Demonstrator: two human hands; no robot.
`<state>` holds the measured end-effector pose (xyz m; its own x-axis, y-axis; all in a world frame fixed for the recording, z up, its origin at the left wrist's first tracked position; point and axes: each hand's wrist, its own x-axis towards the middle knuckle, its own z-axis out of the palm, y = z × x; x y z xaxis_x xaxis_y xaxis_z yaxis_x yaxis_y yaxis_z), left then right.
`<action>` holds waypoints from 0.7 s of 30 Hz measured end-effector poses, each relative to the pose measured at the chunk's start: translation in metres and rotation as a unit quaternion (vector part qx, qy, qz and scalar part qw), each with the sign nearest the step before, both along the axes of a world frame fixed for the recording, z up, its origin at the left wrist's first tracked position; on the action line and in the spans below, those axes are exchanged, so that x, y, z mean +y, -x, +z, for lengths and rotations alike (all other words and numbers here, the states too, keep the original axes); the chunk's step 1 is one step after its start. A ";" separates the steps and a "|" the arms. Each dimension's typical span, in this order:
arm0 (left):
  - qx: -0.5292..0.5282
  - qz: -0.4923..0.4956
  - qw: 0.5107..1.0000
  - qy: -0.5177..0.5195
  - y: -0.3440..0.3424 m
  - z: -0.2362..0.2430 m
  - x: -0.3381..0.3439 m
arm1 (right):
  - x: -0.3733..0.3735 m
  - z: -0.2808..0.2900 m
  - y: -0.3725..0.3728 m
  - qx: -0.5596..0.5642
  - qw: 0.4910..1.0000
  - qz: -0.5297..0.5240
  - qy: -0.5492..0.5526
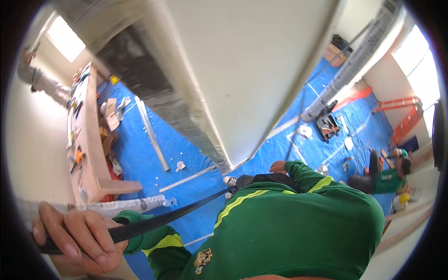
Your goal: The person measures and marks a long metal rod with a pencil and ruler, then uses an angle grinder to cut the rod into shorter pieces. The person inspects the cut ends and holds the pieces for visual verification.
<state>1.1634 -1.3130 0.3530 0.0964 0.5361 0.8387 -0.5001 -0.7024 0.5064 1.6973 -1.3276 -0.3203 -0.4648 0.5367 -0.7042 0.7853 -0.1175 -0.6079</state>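
My left hand is raised at the lower left, its fingers wrapped round a black strap. From that hand the strap stretches across to my waist, where its far end disappears against dark clothing. My right hand is low by my right hip, small in view, and its fingers are too unclear to read. Just ahead of me rises a tall white column, with printed grey wrapping along its left side.
Blue sheeting covers the floor. At left stands a wooden bench with tools, and a person beyond it. On the right are an open toolbox, an orange ladder, cables and a crouching person.
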 end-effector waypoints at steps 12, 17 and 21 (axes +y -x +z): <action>0.051 -0.005 0.998 -0.027 0.025 0.015 0.018 | -0.106 0.001 -0.054 -0.033 0.998 -0.021 0.053; 0.024 0.146 0.986 -0.080 0.068 -0.008 0.065 | -0.092 0.011 -0.050 -0.059 0.995 -0.007 0.076; 0.004 0.215 0.974 -0.065 0.131 -0.026 0.089 | -0.067 0.015 -0.032 -0.065 0.993 0.080 0.058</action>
<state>1.0322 -1.2243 0.3272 -0.1061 0.4177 0.9024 -0.1412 -0.9046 0.4022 1.7288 -1.3947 -0.3057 -0.4391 0.3749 -0.8165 0.8705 -0.0472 -0.4898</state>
